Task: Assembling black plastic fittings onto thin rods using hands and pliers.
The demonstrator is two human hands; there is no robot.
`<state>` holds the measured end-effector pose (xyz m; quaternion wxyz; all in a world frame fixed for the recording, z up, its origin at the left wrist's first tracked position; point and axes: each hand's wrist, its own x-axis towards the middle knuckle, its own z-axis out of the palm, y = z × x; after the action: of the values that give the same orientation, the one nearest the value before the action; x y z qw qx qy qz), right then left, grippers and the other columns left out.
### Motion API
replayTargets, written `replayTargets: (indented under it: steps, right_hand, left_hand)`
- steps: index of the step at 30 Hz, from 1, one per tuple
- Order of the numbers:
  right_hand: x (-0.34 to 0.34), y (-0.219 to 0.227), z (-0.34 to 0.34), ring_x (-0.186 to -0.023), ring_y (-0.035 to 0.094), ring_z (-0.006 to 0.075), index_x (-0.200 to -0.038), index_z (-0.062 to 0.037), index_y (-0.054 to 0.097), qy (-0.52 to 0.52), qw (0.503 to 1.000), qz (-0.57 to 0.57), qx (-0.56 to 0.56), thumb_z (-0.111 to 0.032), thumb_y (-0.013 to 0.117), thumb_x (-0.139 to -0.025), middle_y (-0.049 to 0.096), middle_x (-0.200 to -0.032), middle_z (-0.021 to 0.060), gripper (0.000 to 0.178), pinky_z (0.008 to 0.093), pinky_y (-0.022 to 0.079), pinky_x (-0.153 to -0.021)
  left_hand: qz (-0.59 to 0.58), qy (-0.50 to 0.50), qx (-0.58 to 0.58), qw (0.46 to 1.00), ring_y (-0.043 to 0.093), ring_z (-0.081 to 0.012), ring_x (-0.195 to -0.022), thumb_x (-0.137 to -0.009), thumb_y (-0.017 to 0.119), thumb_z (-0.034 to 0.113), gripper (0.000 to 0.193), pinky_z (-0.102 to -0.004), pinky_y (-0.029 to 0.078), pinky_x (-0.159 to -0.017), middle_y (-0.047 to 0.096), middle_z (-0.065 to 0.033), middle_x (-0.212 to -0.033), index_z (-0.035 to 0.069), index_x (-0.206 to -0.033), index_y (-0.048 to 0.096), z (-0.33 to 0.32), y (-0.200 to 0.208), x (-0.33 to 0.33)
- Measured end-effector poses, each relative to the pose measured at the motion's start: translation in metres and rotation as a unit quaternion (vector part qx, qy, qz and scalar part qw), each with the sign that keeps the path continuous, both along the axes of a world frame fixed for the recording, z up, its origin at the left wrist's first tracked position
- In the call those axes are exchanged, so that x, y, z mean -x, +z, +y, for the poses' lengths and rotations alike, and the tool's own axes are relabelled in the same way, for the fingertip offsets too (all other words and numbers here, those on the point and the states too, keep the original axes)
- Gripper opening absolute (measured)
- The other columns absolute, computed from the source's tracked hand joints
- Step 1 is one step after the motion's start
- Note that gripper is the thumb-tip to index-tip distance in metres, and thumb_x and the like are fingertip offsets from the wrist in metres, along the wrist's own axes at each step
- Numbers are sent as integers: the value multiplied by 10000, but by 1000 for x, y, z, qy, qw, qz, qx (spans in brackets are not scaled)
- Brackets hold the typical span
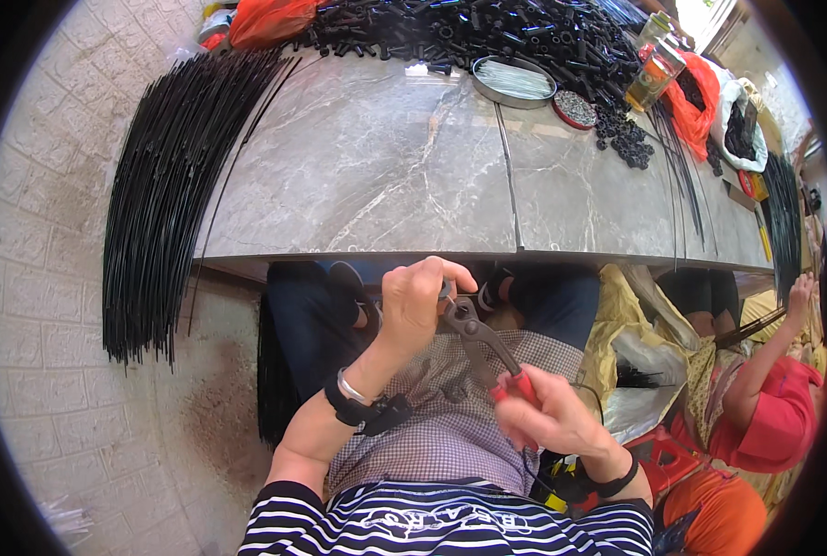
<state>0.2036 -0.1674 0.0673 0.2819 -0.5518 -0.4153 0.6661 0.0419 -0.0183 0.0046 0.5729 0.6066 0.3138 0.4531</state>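
My right hand [554, 412] is wrapped round the red handles of a pair of pliers [479, 337] above my lap. The dark metal head of the pliers points up and to the left, and its jaws are at the fingertips of my left hand [413, 298]. Thumb and forefinger of that hand pinch a small dark piece [447, 289]. Fingers cover most of the piece, so its exact kind does not show. A checked apron [432, 445] lies over my lap below both hands.
A grey marble-patterned table [358, 176] stands ahead. Long thin black rods [182, 195] overhang its left end. Black tubular parts [488, 28] are heaped at the back, near an oval tin [514, 83] of pale sticks and a round red-rimmed dish [575, 109]. A person in red [775, 417] sits at right.
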Motion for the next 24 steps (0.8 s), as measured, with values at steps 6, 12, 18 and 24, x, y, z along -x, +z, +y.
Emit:
replayTargets:
  steps: [6,12,18,24]
  right_hand:
    - [8,-17,-6,-484,562,132,-1000,9,500,-101,905,-340,-236,-148,749,-724,513,-564,49,404,253,445,-469]
    - [-10,-13,-5,-513,511,138,-1137,57,500,-14,994,111,-3,-69,642,-772,564,-692,86,411,237,436,-517]
    - [3,-16,-1,-736,580,208,-1314,60,420,30,964,-133,-230,-58,544,-892,563,-906,137,456,299,479,-681]
    - [7,-16,-2,-802,579,294,-1360,28,379,-1,938,-198,-285,-90,546,-911,554,-937,173,493,352,475,-715]
  left_hand:
    - [-6,28,24,999,452,-55,-497,-964,348,353,543,-224,316,-456,580,-34,-596,-21,-723,660,-1,3,-1]
    - [-17,27,-4,999,418,-58,-484,-963,339,385,568,-222,292,-447,558,-25,-578,-6,-696,652,-2,3,-3]
    - [-34,31,50,998,417,-52,-478,-959,339,388,566,-217,288,-441,537,-19,-568,1,-686,647,-4,10,-4]
    - [-23,34,28,999,414,-50,-455,-957,341,385,557,-209,296,-433,530,-15,-567,4,-697,653,-3,13,-2]
